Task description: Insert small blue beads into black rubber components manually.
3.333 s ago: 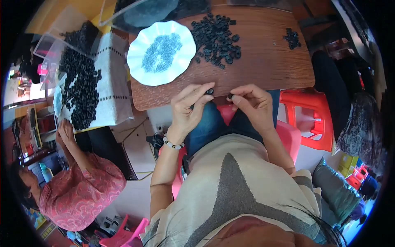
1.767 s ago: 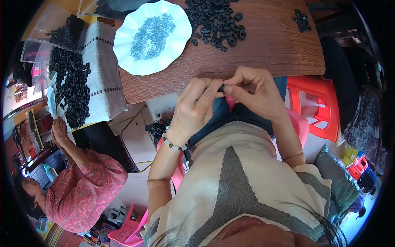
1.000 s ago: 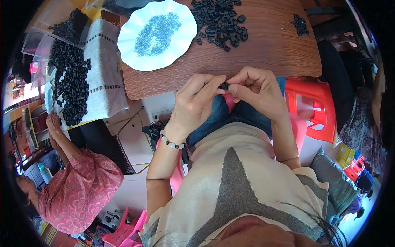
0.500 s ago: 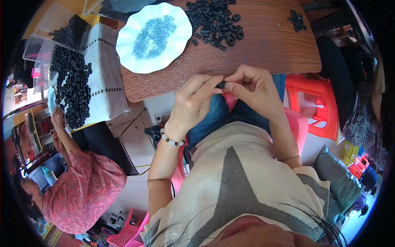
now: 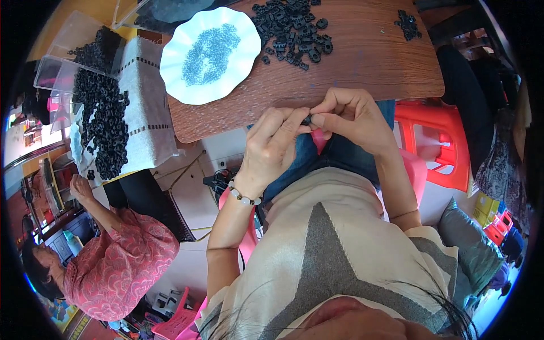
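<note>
My left hand and my right hand meet just in front of the table's near edge, above my lap. Between their fingertips they pinch a small black plastic part, mostly covered by the fingers. Beyond my left hand, a white wavy-rimmed plate holds a thin layer of tiny grey bits. A loose pile of small black parts lies on the brown wooden table, right of the plate. Farther right sits a small cluster of black parts.
To the left, a person in a pink patterned top sits by a side table with a white cloth, a heap of black parts and clear plastic boxes. A red stool stands right of my pink chair.
My hands stay together on the black part, with only slight finger movement. The person at left has drawn a hand back from the side table. The view has shifted a little.
</note>
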A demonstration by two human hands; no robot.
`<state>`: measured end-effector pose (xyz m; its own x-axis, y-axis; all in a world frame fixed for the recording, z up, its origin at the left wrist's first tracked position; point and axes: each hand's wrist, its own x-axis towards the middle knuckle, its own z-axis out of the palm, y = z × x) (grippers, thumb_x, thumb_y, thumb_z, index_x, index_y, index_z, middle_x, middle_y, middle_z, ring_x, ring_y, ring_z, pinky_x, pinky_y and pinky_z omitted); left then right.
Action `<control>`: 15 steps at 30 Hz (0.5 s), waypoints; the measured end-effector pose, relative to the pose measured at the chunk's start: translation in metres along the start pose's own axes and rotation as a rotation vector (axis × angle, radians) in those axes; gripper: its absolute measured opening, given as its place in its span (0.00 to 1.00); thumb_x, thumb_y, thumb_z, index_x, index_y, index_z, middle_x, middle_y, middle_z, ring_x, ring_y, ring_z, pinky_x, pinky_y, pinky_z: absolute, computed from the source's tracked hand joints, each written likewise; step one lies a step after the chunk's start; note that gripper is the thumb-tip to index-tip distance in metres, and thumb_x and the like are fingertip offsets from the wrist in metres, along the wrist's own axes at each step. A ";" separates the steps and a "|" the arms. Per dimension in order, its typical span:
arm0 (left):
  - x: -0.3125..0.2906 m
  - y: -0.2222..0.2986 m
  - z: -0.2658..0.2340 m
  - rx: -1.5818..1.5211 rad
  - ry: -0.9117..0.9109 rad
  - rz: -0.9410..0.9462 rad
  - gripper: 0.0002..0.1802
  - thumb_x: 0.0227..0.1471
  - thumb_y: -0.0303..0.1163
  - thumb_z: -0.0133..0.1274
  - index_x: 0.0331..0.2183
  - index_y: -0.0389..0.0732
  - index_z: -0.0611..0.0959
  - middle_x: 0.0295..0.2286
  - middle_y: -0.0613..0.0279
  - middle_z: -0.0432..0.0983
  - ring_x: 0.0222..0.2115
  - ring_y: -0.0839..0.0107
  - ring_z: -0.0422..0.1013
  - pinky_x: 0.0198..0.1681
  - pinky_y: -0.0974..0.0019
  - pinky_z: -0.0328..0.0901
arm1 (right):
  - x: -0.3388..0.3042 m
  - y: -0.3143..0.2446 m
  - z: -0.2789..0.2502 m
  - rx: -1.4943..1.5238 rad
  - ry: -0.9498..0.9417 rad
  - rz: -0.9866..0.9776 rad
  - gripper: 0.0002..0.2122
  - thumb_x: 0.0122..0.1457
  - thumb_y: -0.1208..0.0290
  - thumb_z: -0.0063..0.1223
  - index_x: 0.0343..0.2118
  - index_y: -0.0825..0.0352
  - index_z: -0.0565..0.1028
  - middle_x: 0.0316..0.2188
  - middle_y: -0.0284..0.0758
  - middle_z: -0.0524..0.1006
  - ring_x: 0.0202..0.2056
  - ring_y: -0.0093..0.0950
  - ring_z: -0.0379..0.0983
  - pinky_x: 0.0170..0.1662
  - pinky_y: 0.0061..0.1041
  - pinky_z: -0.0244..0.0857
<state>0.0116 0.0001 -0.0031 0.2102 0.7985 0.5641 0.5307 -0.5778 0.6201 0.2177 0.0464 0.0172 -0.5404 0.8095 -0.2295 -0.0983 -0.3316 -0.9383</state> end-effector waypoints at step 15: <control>0.002 0.002 -0.014 0.027 0.055 0.006 0.24 0.36 0.17 0.66 0.42 0.40 0.88 0.34 0.59 0.79 0.33 0.62 0.75 0.35 0.61 0.66 | 0.000 0.004 0.010 0.148 -0.073 0.015 0.20 0.62 0.65 0.65 0.52 0.72 0.75 0.47 0.35 0.80 0.49 0.22 0.75 0.53 0.22 0.70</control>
<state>0.0020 -0.0014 0.0068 0.1686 0.7840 0.5974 0.5513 -0.5775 0.6022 0.2086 0.0404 0.0165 -0.6015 0.7684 -0.2186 -0.2086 -0.4151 -0.8855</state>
